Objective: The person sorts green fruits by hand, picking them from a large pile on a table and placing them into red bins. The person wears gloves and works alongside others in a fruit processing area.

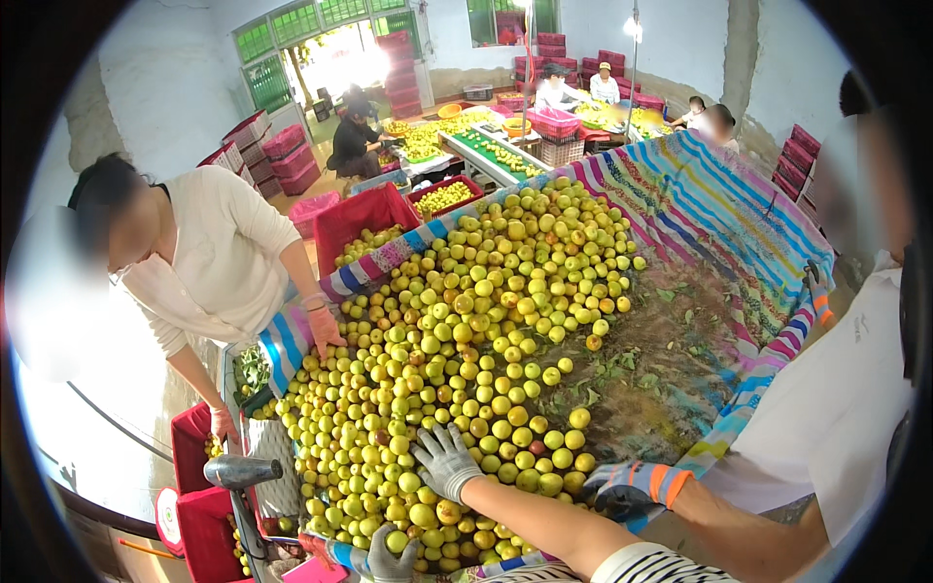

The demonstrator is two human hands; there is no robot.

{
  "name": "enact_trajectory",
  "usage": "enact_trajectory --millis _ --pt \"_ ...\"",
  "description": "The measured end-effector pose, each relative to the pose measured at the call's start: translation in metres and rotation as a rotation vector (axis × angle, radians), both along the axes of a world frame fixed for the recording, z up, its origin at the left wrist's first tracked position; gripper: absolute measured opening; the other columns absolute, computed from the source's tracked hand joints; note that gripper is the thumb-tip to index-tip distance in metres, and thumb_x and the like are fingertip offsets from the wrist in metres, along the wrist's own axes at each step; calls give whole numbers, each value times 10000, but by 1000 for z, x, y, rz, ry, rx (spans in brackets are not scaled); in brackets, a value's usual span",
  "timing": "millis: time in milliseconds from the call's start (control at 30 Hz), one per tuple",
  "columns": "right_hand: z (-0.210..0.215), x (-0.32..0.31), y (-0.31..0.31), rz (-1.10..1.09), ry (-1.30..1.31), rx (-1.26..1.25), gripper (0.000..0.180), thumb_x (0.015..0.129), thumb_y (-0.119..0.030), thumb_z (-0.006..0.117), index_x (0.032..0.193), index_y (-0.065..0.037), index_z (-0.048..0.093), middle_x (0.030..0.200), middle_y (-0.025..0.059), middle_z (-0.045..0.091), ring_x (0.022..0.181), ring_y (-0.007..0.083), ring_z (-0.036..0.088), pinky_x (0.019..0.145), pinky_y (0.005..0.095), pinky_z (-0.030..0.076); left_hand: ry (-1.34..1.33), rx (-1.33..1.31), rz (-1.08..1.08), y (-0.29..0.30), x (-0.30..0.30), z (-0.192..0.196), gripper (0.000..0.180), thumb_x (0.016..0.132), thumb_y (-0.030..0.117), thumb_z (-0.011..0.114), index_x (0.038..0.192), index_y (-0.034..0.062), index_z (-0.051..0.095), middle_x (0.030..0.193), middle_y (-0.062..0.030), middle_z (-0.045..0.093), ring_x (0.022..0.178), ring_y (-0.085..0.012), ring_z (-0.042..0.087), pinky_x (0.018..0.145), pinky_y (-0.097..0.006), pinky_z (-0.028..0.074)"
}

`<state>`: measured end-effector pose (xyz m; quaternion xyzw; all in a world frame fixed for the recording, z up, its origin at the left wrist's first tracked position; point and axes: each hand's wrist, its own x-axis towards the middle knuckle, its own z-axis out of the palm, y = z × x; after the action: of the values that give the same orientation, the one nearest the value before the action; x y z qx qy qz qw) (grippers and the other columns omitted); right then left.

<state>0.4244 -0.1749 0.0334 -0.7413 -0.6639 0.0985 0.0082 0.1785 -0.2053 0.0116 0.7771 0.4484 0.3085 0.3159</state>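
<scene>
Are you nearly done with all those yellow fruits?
Not nearly. The striped cloth is bare on the right, with only leaves, and a red crate already holds fruit. The right hand rests spread on the fruit pile; a big heap is left.

Whitewashed plaster walls, green-barred windows admitting bright daylight, and stacked red plastic crates beside the doorway.
</scene>
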Motion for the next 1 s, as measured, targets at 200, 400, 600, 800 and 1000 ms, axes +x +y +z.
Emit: enact_trajectory --millis 200,400,600,800,1000 --pt "6 -2 -37 94 84 -72 537 953 -385 491 1428 -147 415 1536 92 308 1440 273 238 1188 516 124 -67 -82 16 -3 3 -2 480 716 145 803 1103 1 558 955 -113 609 852 -219 599 802 -323 505" --pt "23 0 -83 138 230 -196 460 958 -403 463 1332 -146 540 1469 74 423 1397 254 327 1155 472 215 -56 82 -32 5 -4 -11 442 709 190 794 1029 -12 565 909 -146 607 817 -270 595 800 -350 503" --pt "4 45 -155 92 412 -91 449 969 -385 496 1367 -179 510 1419 101 439 1316 285 410 1105 419 315 -39 -32 -97 -2 16 -4 453 700 242 812 1029 16 597 895 -174 638 823 -296 631 780 -380 513" --pt "7 19 -182 -186 419 -195 539 932 -396 545 1427 -216 431 1359 146 476 1246 329 488 1040 438 418 40 -86 -95 3 -9 -9 549 743 402 805 1119 52 610 918 -177 683 857 -295 687 770 -376 545" --pt "23 6 -154 -242 244 -350 571 889 -519 562 1306 -133 508 1299 149 533 1158 325 562 957 450 496 132 -142 -109 -1 -4 17 602 759 488 764 1152 61 605 912 -178 693 839 -308 693 766 -383 545"
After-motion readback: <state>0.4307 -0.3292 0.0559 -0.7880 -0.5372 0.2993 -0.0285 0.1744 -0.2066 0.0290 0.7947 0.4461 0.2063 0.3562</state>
